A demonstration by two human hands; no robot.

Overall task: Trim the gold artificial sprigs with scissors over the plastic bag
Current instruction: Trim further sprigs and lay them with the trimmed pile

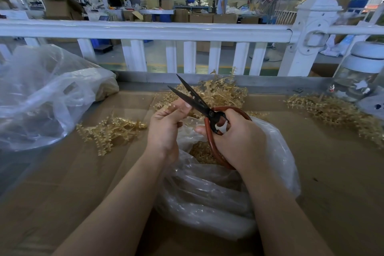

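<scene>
A small gold sprig (166,107) is pinched by the left hand (166,129); open-bladed scissors (199,104) are gripped by the right hand (239,137), above the plastic bag (207,193). Bare cardboard-covered bench (332,172) is seen rightward.

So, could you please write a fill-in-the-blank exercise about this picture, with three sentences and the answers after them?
1. The right hand holds the scissors, whose blades are ____.
2. The scissor handles are ____ in colour.
3. Under both hands lies a clear plastic ____, and the left hand pinches a small gold sprig above it.

Answers: open; red; bag
</scene>
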